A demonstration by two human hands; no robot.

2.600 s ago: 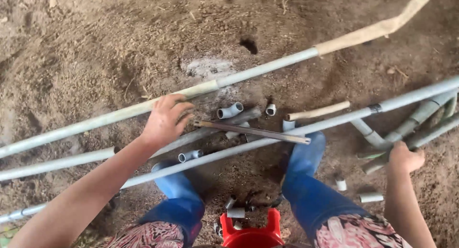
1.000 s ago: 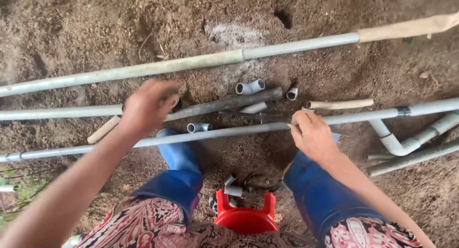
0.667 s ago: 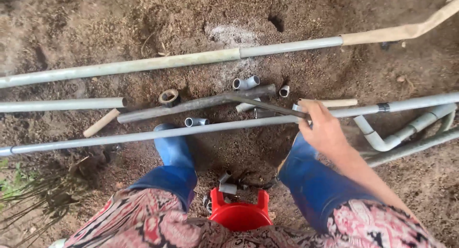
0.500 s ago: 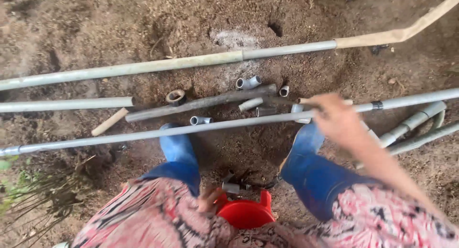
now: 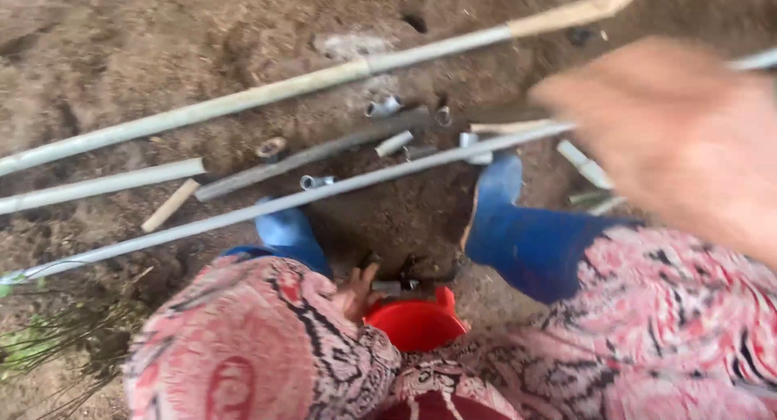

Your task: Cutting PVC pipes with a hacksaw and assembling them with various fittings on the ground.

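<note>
The left hand reached its loosely spread fingers into the red bucket between the blue boots, touching a grey fitting, while the blurred right hand, grip unreadable, hung over the long grey pipe.

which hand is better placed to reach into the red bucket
Left, likely. The left hand sits down between the knees, its fingers right at the rim of the red bucket. The right hand is raised, blurred and close to the camera, well above the long pipe.

Outdoor dirt yard, scattered pipes
</note>
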